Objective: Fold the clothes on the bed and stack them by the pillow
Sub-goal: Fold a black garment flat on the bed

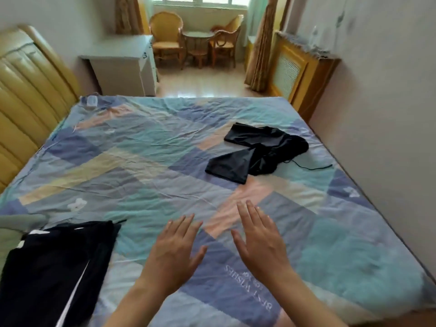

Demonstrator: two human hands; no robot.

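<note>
Left hand: my left hand is spread flat, fingers apart, palm down over the bed in the lower middle of the frame, holding nothing.
Right hand: my right hand is spread the same way just beside it, also empty; whether either palm touches the quilt I cannot tell.
Loose garment: black shorts lie crumpled right of centre, well apart from both hands, legs splayed and overlapping.
Drawstring: a thin black cord trails out of the shorts toward the right edge of the bed.
Second garment: a dark piece with white stripes lies at the lower left, near my left hand; it looks laid flat, perhaps already folded.
Pillow: a grey-green soft shape at the left edge, touching the striped piece, is probably the pillow; I cannot be sure.
Bed: the patchwork quilt is wrinkled and soft, so it gives little firm backing.
Handling: I judge the shorts light, limp and slightly slick; they will sag and slide rather than hold a crease.
Where to hold: I would pinch the waistband at both corners, shake flat, and tuck the cord in so it does not snag.
</note>
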